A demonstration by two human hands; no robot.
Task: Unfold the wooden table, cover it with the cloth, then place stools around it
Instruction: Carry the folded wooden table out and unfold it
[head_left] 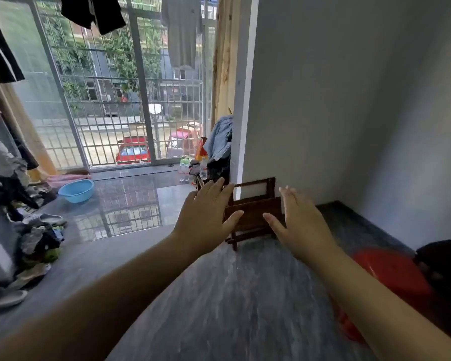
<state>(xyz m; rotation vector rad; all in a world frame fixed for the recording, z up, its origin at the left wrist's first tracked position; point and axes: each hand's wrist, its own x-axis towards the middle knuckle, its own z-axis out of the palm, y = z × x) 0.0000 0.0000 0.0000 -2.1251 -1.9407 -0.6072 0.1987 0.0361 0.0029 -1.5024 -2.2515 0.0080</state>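
Observation:
A folded dark wooden table (253,214) leans against the white wall, standing on the grey floor. My left hand (206,217) is stretched out on its left side, fingers spread, palm facing the table. My right hand (300,225) reaches out on its right side, also with fingers apart. Both hands hover in front of the table and partly cover its edges; whether they touch it is unclear. Neither holds anything. No cloth for the table shows. A red object (391,280), possibly a stool, lies on the floor at the right.
A blue basin (76,190) sits on the floor near the barred window. Heaps of clothes and slippers (37,235) line the left side. Water bottles (204,168) and a draped garment stand by the wall corner. A dark object (445,259) sits at the far right.

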